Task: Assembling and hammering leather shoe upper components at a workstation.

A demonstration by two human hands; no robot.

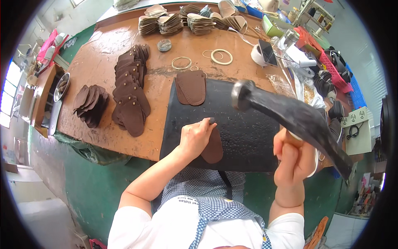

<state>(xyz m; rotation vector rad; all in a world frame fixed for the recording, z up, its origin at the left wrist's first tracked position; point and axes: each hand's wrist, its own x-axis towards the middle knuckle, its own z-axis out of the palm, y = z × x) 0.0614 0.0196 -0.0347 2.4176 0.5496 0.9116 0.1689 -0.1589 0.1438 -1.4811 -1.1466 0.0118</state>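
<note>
At our far left, green floor point(91, 178) borders our scuffed brown table point(93, 64), with a metal bowl point(57, 96) holding brown pieces near its edge. Next come two piles of brown pieces point(132, 95), then a small round container point(164, 45), its contents unclear. On the pitted black mat point(248, 149), our left hand point(194, 139) pinches a dark-topped tool point(212, 120) at the upper end of a flat brown piece point(212, 150). Our right hand point(294, 159) is curled tightly round the raised hammer point(290, 112). Farther right, a pink basket point(329, 69) holds dark items.
</note>
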